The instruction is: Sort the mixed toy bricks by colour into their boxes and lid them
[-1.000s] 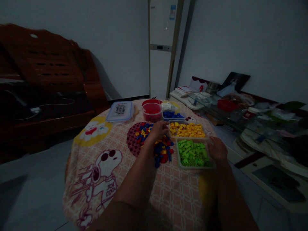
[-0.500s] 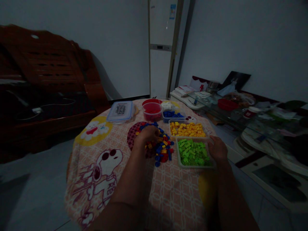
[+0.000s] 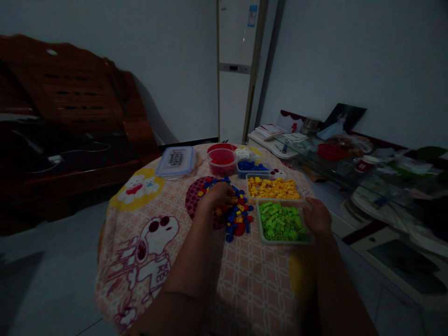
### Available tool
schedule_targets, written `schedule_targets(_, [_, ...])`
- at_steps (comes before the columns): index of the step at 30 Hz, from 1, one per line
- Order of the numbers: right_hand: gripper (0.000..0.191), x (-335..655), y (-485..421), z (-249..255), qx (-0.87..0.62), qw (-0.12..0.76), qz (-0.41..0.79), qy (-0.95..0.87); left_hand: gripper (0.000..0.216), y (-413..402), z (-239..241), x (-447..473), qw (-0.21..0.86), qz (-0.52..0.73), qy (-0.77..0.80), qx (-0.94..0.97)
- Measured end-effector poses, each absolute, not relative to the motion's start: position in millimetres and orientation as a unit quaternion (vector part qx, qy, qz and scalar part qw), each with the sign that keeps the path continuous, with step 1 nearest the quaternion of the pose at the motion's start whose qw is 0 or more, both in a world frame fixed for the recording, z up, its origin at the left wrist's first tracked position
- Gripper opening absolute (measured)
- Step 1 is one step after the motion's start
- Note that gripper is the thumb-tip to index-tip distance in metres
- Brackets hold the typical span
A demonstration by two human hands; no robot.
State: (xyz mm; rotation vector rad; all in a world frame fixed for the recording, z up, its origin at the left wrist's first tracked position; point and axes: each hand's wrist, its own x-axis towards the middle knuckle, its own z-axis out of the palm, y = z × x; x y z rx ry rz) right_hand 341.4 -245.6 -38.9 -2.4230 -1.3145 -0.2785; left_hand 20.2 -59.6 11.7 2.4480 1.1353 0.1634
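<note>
My left hand (image 3: 217,196) rests on a heap of mixed red, blue and yellow bricks (image 3: 235,215) in the middle of the round table. Its fingers curl down into the heap, and what they hold is hidden. My right hand (image 3: 317,217) is curled against the right rim of a clear tray of green bricks (image 3: 281,223). Behind that tray lies a tray of yellow bricks (image 3: 273,187).
At the back of the table stand a red tub (image 3: 220,162), a box of blue bricks (image 3: 249,166) and a lidded clear box (image 3: 176,161). A cartoon-print cloth (image 3: 147,242) covers the table. A cluttered glass table (image 3: 350,168) stands to the right and a wooden bench (image 3: 63,140) to the left.
My left hand drew back from the edge of the yellow tray to the mixed heap and now sits on it. My right hand has stayed at the green tray.
</note>
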Motion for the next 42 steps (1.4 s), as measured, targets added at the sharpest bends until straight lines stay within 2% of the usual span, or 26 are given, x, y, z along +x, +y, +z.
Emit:
schedule_targets(8, [0.041,340,-245,-38,-0.860,0.179,-0.105,-0.465,0.026,-54,16,15,0.227,0.148,0.376,0.886])
schedule_targets(16, [0.041,337,-246,-35,-0.867,0.178,-0.100,-0.456,0.023,-68,11,56,0.256,0.270,0.372,0.850])
schedule_targets(23, [0.042,339,-246,-38,-0.859,0.184,-0.110,-0.465,0.045,-74,4,73,0.296,0.324,0.350,0.828])
schedule_targets(29, [0.043,342,-246,-39,-0.859,0.185,-0.106,-0.466,0.023,-66,4,56,0.216,0.246,0.413,0.850])
schedule_targets(35, [0.042,343,-245,-42,-0.851,0.191,-0.113,-0.475,0.022,-72,0,58,0.171,0.123,0.445,0.870])
schedule_targets(42, [0.042,345,-245,-44,-0.851,0.191,-0.117,-0.476,0.024,-77,0,60,0.133,0.077,0.440,0.885])
